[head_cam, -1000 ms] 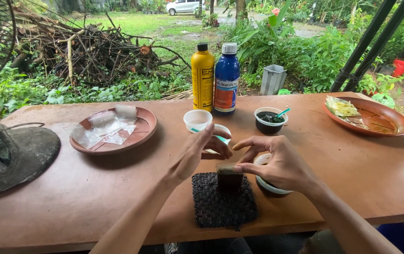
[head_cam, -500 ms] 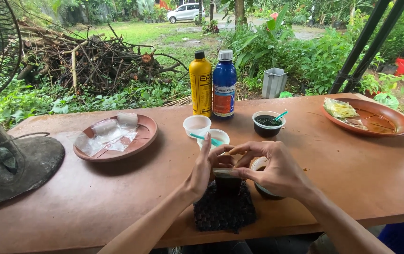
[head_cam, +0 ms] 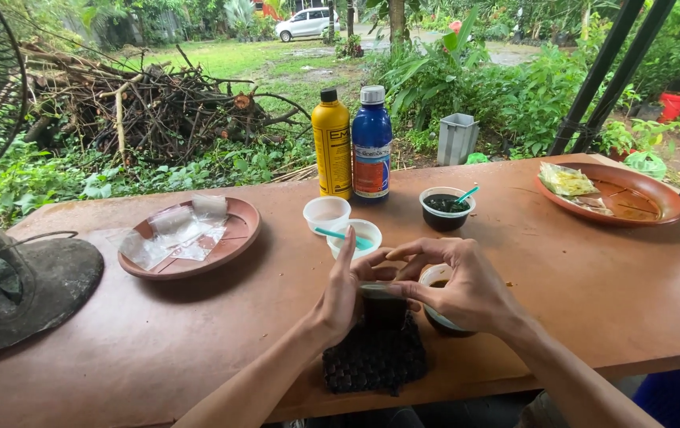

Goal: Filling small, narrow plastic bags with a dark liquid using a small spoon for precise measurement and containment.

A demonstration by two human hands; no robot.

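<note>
Both hands are closed in on a small dark container (head_cam: 382, 305) that stands on a dark woven mat (head_cam: 375, 358) at the near edge of the table (head_cam: 197, 341). The left hand (head_cam: 341, 292) presses flat against the container's left side, fingers straight and pointing up. The right hand (head_cam: 467, 285) curls over from the right, fingertips pinching at the container's top rim; whether it holds a lid or the rim itself, I cannot tell, the fingers hide it.

Tucked just under the right palm sits a small bowl (head_cam: 435, 305) with brown liquid, touching the mat's right side or very near it. Just beyond the fingers, a white cup (head_cam: 356, 236) with a teal stick across it, and a second empty white cup (head_cam: 326, 212) a little farther left. To the right of those, a dark cup (head_cam: 445, 208) of black liquid with a teal spoon in it.

Farther back stand a yellow bottle (head_cam: 331, 144) and a blue bottle (head_cam: 372, 144), side by side, touching. At left, a brown plate (head_cam: 229, 242) carrying clear plastic bags. At far right, another brown plate (head_cam: 649, 208) with a yellowish packet. The base of a fan (head_cam: 15, 293) fills the near left.
</note>
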